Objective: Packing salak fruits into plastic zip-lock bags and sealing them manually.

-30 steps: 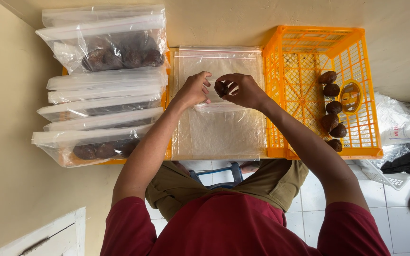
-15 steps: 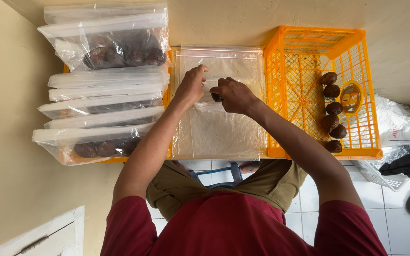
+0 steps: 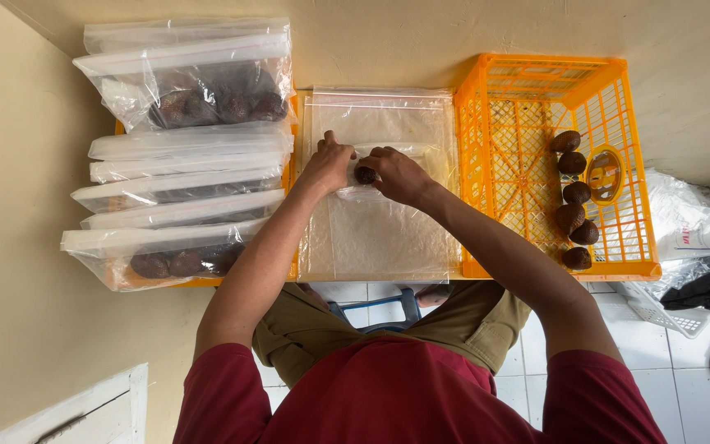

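Note:
My right hand (image 3: 398, 175) grips a small dark brown scaly fruit (image 3: 365, 175) over a stack of clear zip bags (image 3: 384, 238). My left hand (image 3: 328, 164) pinches the mouth of the top clear bag right beside the fruit. The two hands nearly touch around the fruit at the bag's opening. How far the fruit sits inside the bag is hidden by my fingers.
An orange plastic crate (image 3: 536, 90) stands to the right with several more brown fruits (image 3: 573, 197) along its right side. Filled and flat clear bags (image 3: 186, 99) are stacked at the left. White plastic bags (image 3: 692, 222) and a dark one lie on the tiled floor.
My right hand has brought the fruit down and leftward to the bag's mouth. My left hand has lowered onto the bag's opening, closing the gap between the hands.

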